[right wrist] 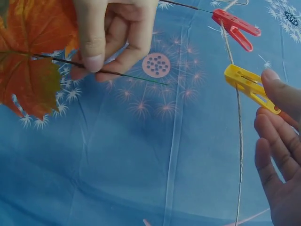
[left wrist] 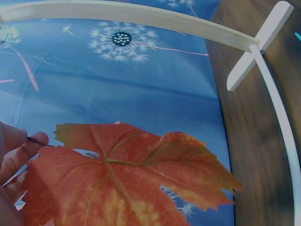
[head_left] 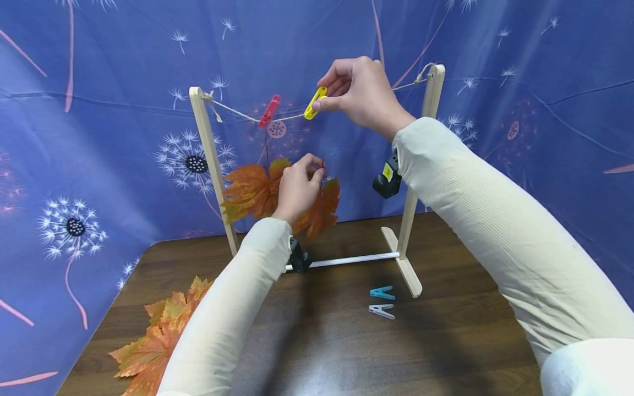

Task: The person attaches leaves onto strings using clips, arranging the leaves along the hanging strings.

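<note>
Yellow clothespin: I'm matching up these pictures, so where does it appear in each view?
Head: yellow clothespin upper centre, pinched by the right hand.
Left wrist: not in it.
Right wrist: clothespin right of centre, above mid-height.
Shared by all three: the orange maple leaf held by the left hand.

The right arm (head_left: 475, 209) slants up from the near right; the right hand (head_left: 365, 93) is raised higher, fingers (head_left: 342, 69) pointing left, pinching against the thumb (head_left: 331, 103); the left arm (head_left: 230, 302) reaches far, the left hand (head_left: 299, 187) lower, thumb pressed to bent fingers.
</note>
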A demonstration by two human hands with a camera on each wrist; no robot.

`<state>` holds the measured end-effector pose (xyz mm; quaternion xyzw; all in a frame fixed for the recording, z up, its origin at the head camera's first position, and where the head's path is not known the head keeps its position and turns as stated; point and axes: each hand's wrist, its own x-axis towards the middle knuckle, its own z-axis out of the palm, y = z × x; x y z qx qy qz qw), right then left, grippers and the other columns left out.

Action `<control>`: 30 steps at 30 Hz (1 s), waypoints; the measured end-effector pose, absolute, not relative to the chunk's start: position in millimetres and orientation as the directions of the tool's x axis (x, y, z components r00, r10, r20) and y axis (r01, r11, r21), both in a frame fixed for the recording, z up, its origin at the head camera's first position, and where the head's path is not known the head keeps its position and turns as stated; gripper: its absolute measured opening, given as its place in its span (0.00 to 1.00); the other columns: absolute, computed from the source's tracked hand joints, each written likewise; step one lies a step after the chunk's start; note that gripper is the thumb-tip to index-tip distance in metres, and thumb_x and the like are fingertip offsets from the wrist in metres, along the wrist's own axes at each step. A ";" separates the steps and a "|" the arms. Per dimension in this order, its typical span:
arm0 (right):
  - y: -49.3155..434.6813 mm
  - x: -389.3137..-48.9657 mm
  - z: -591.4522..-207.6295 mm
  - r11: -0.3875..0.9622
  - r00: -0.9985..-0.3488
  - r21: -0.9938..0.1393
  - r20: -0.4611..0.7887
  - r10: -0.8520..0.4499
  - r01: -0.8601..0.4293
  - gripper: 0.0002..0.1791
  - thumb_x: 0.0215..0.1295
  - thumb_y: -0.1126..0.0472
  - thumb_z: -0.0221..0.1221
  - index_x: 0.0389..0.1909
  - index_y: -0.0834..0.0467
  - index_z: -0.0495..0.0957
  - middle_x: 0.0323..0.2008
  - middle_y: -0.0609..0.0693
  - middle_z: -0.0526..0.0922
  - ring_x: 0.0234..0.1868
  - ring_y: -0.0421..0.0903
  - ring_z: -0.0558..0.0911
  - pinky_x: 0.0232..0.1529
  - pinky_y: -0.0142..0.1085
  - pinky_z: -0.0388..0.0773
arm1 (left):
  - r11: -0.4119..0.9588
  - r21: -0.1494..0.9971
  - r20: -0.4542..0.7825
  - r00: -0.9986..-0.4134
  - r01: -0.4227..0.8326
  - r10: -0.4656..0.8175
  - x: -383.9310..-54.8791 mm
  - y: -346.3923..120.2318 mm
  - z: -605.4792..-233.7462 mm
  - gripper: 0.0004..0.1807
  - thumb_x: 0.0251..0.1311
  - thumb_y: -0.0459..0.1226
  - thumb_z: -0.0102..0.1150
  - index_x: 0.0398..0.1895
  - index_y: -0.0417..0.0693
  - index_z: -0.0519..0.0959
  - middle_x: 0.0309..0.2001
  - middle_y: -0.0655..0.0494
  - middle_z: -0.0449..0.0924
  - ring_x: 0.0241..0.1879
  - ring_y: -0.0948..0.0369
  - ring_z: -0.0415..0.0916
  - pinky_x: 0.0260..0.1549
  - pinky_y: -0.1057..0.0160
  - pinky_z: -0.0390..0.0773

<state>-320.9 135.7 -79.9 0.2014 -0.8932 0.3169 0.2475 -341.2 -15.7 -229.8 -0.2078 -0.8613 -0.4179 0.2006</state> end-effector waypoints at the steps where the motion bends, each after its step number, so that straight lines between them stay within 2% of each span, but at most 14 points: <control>1: 135.9 -320.7 -79.3 0.721 -0.791 -0.461 0.579 -0.198 -0.518 0.19 0.62 0.54 0.71 0.50 0.59 0.85 0.43 0.50 0.86 0.40 0.40 0.82 0.46 0.31 0.78 | 0.564 0.637 0.522 -0.832 0.525 0.185 -341.1 -16.3 -228.1 0.07 0.75 0.36 0.56 0.49 0.46 0.81 0.39 0.52 0.88 0.28 0.56 0.78 0.31 0.58 0.73; 10: 140.5 -321.1 -74.1 0.741 -0.767 -0.435 0.620 -0.165 -0.511 0.18 0.61 0.53 0.71 0.46 0.60 0.86 0.41 0.53 0.88 0.36 0.37 0.82 0.41 0.29 0.77 | 0.556 0.627 0.571 -0.808 0.545 0.149 -346.1 -19.4 -208.6 0.09 0.75 0.37 0.55 0.50 0.46 0.81 0.41 0.52 0.88 0.30 0.56 0.78 0.35 0.58 0.73; 16: 141.3 -324.8 -74.2 0.747 -0.780 -0.442 0.605 -0.160 -0.497 0.17 0.62 0.53 0.71 0.46 0.60 0.86 0.41 0.52 0.88 0.36 0.37 0.83 0.42 0.29 0.78 | 0.515 0.686 0.574 -0.817 0.515 0.052 -352.2 -20.1 -198.4 0.09 0.75 0.37 0.56 0.51 0.47 0.82 0.42 0.54 0.89 0.40 0.58 0.82 0.43 0.59 0.76; 20: 142.8 -327.7 -74.1 0.746 -0.784 -0.451 0.602 -0.152 -0.491 0.18 0.62 0.52 0.70 0.46 0.60 0.86 0.41 0.52 0.88 0.36 0.37 0.83 0.43 0.30 0.78 | 0.471 0.722 0.567 -0.823 0.507 0.016 -355.4 -20.7 -195.9 0.09 0.75 0.37 0.56 0.51 0.47 0.83 0.42 0.54 0.89 0.42 0.58 0.83 0.44 0.61 0.76; 23: 143.1 -330.2 -74.8 0.743 -0.785 -0.451 0.599 -0.159 -0.494 0.18 0.62 0.52 0.71 0.45 0.60 0.86 0.41 0.52 0.88 0.36 0.37 0.82 0.41 0.29 0.77 | 0.453 0.731 0.569 -0.822 0.511 0.009 -356.2 -21.9 -195.2 0.09 0.74 0.36 0.56 0.50 0.46 0.83 0.41 0.53 0.89 0.43 0.58 0.84 0.42 0.62 0.76; 30: 141.9 -335.1 -78.0 0.743 -0.790 -0.454 0.592 -0.161 -0.492 0.17 0.61 0.52 0.72 0.43 0.60 0.86 0.39 0.51 0.89 0.35 0.36 0.82 0.39 0.29 0.74 | 0.444 0.714 0.589 -0.807 0.541 0.036 -356.8 -24.2 -194.2 0.08 0.73 0.36 0.58 0.48 0.46 0.84 0.41 0.53 0.89 0.45 0.58 0.85 0.46 0.61 0.76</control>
